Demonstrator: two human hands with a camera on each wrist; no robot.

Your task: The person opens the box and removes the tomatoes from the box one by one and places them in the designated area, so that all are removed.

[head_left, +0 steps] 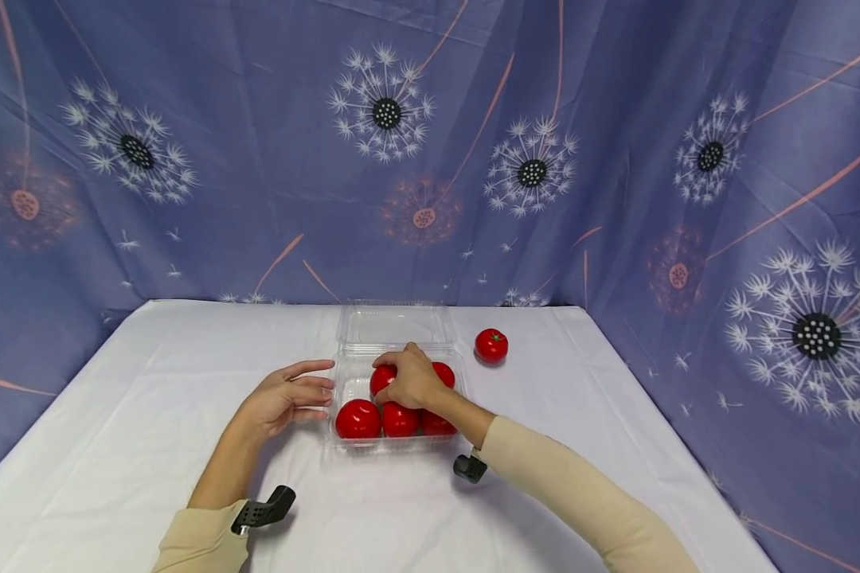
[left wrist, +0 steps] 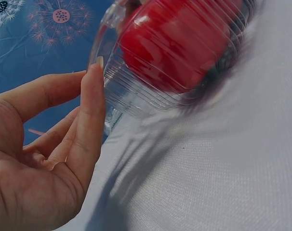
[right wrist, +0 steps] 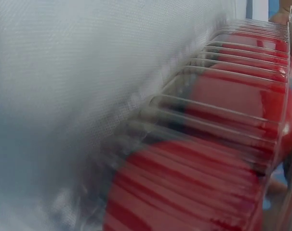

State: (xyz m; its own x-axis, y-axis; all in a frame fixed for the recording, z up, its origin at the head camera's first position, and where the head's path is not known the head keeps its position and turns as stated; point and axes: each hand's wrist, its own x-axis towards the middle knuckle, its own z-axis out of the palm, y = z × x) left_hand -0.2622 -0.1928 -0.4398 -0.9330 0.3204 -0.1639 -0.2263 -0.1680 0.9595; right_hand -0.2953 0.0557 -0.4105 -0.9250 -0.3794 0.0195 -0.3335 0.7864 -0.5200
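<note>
A clear plastic clamshell box (head_left: 351,388) stands with several red tomatoes in it. My right hand (head_left: 417,380) reaches in from the right and grips a tomato (head_left: 382,379) in the back row, fingers over its far side and thumb in front. Along the front lie a left tomato (head_left: 358,419), a middle one (head_left: 400,420) and a right one partly under my wrist. Another tomato (head_left: 444,372) shows behind the hand. My left hand (head_left: 279,402) is at the box's left side, fingers extended, fingertips right at the rim in the left wrist view. Ribbed walls cover the tomatoes (right wrist: 184,185) in the right wrist view.
The box's hinged lid (head_left: 397,326) lies folded back toward the far table edge. One loose tomato (head_left: 491,345) with a green stem sits right of the lid. A white cloth (head_left: 545,398) covers the table, and a blue patterned curtain (head_left: 272,159) hangs behind.
</note>
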